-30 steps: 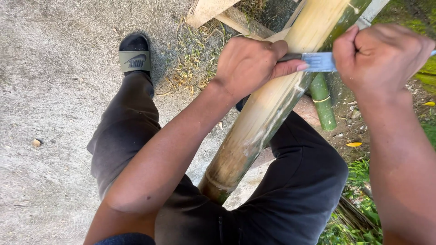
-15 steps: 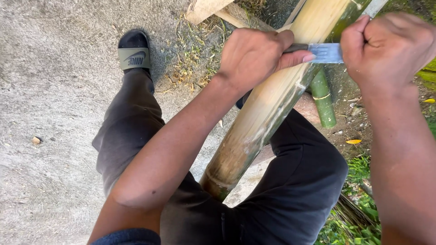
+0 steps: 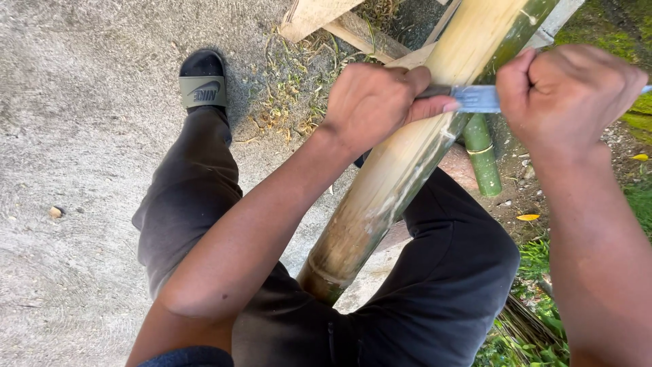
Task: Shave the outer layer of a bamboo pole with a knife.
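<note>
Thick bamboo pole (image 3: 401,170) braced between the legs, flat metal blade (image 3: 477,98) laid across it — left hand (image 3: 377,102) clamped at nine o'clock, right hand (image 3: 567,92) fisted at three, bare concrete ground (image 3: 81,170) leftward.

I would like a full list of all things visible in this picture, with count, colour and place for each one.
bamboo pole: 1, pale yellow with a green edge, slanting from top right down between the legs
blade: 1, grey metal, laid across the pole, held at both ends
thin bamboo piece: 1, green, on the ground right of the pole
wood planks: a few, pale, at the top
concrete ground: grey, left side
grass: green, right edge
yellow leaves: 2, on the soil at right
slide sandal: 1, olive and black, upper left, on a foot
trousers: dark, both legs astride the pole
left hand: closed on the blade's left end
right hand: closed on the blade's right end
</note>
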